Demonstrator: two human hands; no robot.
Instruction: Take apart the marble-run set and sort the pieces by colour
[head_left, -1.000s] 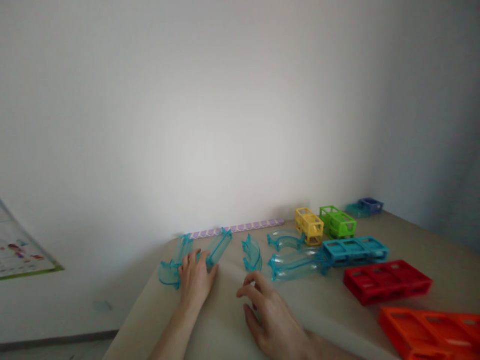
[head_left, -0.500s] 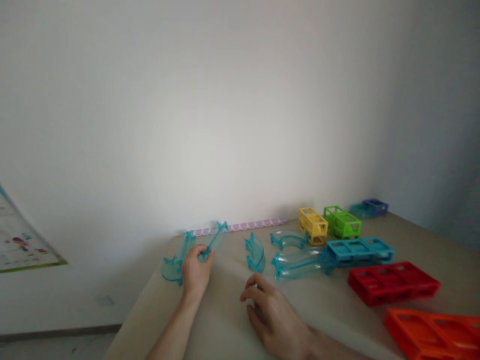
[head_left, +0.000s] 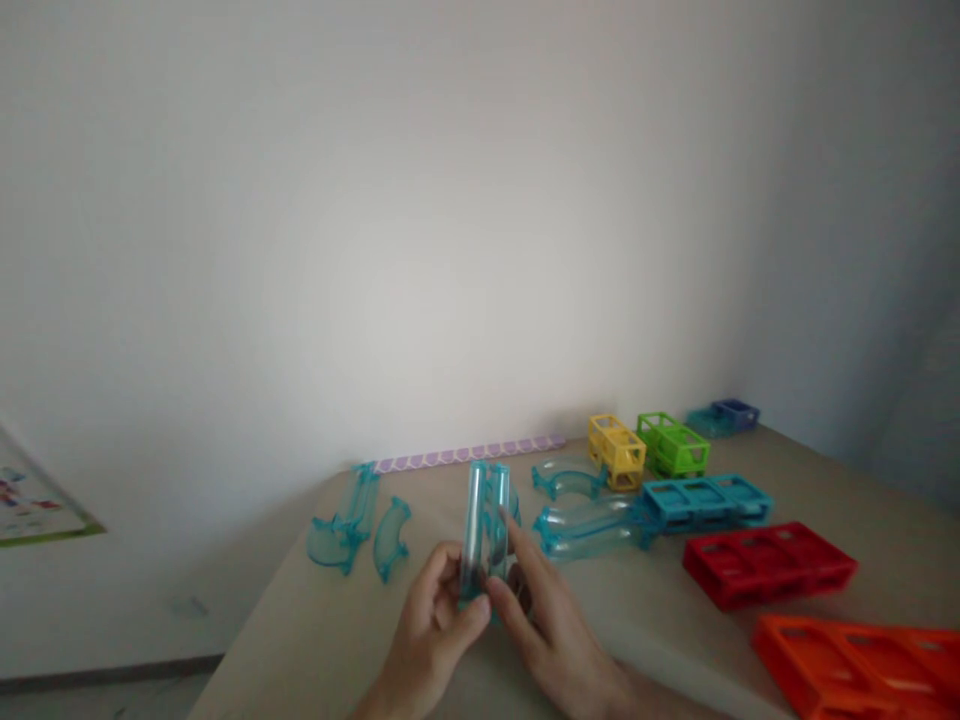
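Observation:
A transparent teal straight track piece [head_left: 472,530] stands nearly upright between my hands, with two long rounded sides. Around its lower left side close the fingers of my left hand [head_left: 439,620], thumb near the bottom end. My right hand [head_left: 551,620] pinches the piece from the right, its index finger pointing up along that side. Partly hidden behind the piece is a curved teal part [head_left: 514,500]. To the left lie another curved teal piece [head_left: 391,540], a second curved piece [head_left: 330,545] and a straight one [head_left: 364,500].
More clear teal track [head_left: 592,525] lies right of my hands. Beyond it are yellow [head_left: 616,452], green [head_left: 673,445], blue [head_left: 707,502], red [head_left: 769,563] and orange [head_left: 862,660] open frame blocks. A purple patterned strip [head_left: 469,454] runs along the wall.
My left hand has brought the straight track piece rightward and nearer, turning it upright. My right hand, empty before, now grips it too. The curved piece at left has come into view.

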